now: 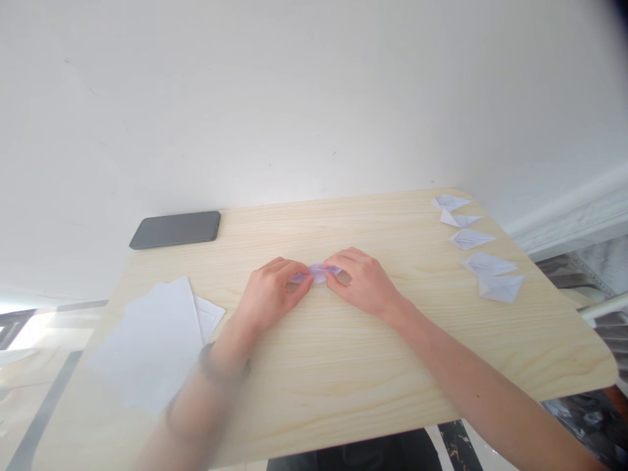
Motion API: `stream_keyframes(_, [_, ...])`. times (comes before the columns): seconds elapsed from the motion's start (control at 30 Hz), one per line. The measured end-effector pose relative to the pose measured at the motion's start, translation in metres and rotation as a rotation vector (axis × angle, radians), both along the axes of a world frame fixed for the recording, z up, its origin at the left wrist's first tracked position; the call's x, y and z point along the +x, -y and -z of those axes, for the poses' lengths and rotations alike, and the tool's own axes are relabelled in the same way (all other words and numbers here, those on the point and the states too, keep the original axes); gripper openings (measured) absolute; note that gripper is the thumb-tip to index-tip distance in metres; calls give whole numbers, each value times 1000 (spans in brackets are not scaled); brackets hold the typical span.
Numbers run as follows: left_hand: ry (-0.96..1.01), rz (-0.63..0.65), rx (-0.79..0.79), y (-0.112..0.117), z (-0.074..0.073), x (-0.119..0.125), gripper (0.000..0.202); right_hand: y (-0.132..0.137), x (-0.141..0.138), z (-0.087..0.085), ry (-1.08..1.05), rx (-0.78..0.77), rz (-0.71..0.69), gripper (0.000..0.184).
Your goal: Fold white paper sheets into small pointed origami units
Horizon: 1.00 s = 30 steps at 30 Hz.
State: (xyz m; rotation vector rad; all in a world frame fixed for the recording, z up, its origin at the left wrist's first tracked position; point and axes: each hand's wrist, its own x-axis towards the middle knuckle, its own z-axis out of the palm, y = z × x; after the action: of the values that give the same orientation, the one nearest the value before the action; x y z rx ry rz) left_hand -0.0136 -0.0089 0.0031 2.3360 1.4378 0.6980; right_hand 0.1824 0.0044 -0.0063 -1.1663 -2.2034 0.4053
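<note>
A small piece of white paper (318, 273) lies at the middle of the light wooden table (343, 366), partly folded. My left hand (271, 293) pinches its left end with fingers closed. Its right end is pressed and gripped by my right hand (363, 281), fingers curled. Most of the paper is hidden under the fingertips. Both forearms reach in from the near edge.
A stack of white paper sheets (152, 340) lies at the near left. A dark phone (175, 229) rests face down at the far left by the wall. Several folded paper shapes (483, 261) line the right edge. A white wall stands behind the table.
</note>
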Motion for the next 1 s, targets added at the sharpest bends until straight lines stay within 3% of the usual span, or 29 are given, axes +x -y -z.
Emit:
stream_keyframes(0.3, [-144, -46, 6, 4, -5, 13, 17, 3, -7, 1, 86, 5, 34, 13])
stream_keyframes(0.53, [-221, -157, 32, 6, -2, 22, 19, 4, -10, 1, 132, -25, 92, 13])
stream_keyframes(1.0, [-196, -115, -8, 3, -2, 18, 18, 1, -6, 5, 135, -41, 53, 15])
